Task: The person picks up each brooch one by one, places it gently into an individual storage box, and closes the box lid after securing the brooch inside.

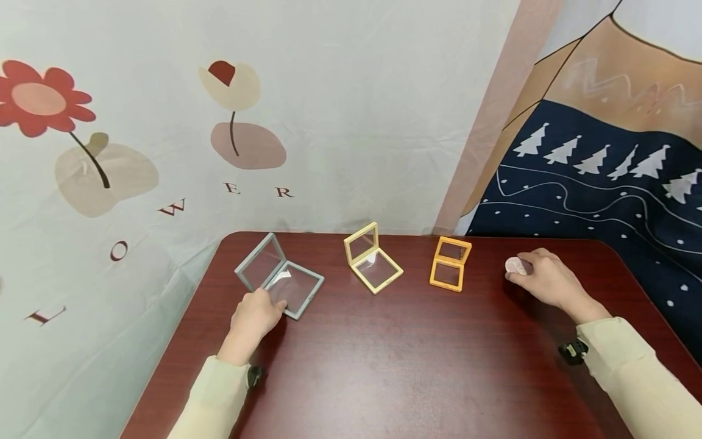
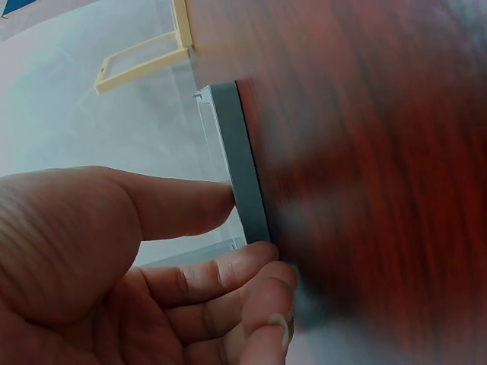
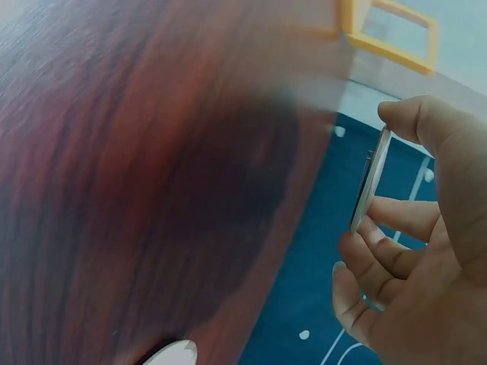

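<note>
My left hand [image 1: 256,314] grips the near-left part of a grey hinged square display case [image 1: 310,297], which lies open on the table with its clear lid raised. In the left wrist view, the thumb presses the case's grey rim [image 2: 242,163] and the fingertips touch its lower end. At the table's right, my right hand [image 1: 548,280] pinches a pale round pin badge [image 1: 514,266] between thumb and fingers. Seen edge-on in the right wrist view, the badge [image 3: 373,179] has a metal pin on its back and is held above the table.
Between the hands stand an open pale yellow case [image 1: 363,280] and a smaller open orange case [image 1: 448,262], both clear-panelled. A white rounded thing [image 3: 173,354] is partly in view on the dark red table [image 1: 417,360]. Printed cloth [image 1: 356,122] hangs behind the table.
</note>
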### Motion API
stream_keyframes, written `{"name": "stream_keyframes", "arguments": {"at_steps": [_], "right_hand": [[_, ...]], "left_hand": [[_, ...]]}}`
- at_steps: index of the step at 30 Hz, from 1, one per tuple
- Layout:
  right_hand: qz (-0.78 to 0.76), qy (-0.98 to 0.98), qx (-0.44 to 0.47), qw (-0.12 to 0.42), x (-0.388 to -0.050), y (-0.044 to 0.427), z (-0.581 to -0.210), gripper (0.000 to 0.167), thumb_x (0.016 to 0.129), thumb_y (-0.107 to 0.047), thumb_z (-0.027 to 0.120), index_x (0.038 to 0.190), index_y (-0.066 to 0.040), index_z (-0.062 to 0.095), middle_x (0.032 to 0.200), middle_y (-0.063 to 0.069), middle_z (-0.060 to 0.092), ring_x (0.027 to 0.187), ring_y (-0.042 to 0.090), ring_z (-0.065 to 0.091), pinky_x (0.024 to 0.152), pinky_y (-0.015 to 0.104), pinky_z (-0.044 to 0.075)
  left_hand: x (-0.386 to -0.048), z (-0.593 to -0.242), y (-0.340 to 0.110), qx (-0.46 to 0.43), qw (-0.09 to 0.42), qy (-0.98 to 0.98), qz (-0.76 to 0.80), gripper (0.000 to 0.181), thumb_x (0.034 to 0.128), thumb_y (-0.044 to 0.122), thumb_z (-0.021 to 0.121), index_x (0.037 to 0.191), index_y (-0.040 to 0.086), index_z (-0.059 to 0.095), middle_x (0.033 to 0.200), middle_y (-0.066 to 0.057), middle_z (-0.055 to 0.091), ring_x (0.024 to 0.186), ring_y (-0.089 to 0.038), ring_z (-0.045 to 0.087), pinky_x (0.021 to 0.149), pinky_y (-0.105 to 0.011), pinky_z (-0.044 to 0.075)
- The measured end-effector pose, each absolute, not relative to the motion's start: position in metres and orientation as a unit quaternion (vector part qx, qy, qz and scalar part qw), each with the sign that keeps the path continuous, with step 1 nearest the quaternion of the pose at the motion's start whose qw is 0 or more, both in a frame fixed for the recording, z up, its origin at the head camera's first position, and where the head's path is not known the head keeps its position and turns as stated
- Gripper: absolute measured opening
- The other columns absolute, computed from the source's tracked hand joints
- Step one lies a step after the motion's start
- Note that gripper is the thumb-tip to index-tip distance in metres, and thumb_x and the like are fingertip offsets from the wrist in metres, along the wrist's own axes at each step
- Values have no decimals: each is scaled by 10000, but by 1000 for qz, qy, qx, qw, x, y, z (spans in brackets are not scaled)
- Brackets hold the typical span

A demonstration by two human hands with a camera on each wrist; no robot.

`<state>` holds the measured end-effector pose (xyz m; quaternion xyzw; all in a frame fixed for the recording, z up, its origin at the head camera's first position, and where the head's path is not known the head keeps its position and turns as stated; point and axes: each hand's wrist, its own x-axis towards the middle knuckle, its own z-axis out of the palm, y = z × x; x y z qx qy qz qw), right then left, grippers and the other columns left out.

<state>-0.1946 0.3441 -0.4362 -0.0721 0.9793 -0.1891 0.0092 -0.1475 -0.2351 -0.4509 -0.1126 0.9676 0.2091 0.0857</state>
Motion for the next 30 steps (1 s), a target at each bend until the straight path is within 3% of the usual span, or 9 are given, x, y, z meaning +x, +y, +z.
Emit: {"name": "stream_keyframes", "arguments": {"at_steps": [7,14,19,25,30], "right_hand": [[-216,973,-69,-40,-191,338,-426,680,966,-358,738,1350,171,550,1232,348,547,991,427,535,806,589,505],[-219,971,-68,-64,-184,328,-419,651,954,-342,745,1355,138,566,1251,314,550,1017,418,527,807,586,501],[-219,970,-71,-76,-177,319,-412,643,937,-350,763,1345,115,587,1289,313,542,1077,455,521,838,650,495],[-216,970,-72,-82,-168,311,-407,642,928,-366,771,1349,85,595,1281,289,551,1063,424,521,807,648,513],[-215,969,-80,-87,-162,302,-404,641,919,-369,781,1347,74,604,1269,272,556,1055,399,520,798,630,519]], "left_hand": [[-143,-450,-233,-105,86,968,210,430,977,321,695,1019,-108,697,1018,-360,687,854,-502,683,646,-578,532],[-138,-449,-232,-106,90,967,212,359,975,316,701,830,-12,687,927,-284,699,778,-416,672,611,-546,515],[-134,-447,-231,-106,100,965,219,427,988,316,695,665,79,546,731,-143,600,664,-311,580,554,-451,455],[-127,-445,-230,-103,116,960,232,482,1000,307,701,625,119,462,625,-47,446,581,-234,470,519,-365,377],[-126,-447,-230,-94,113,962,231,456,988,291,722,634,99,508,643,-62,506,594,-233,486,535,-374,399]]}}
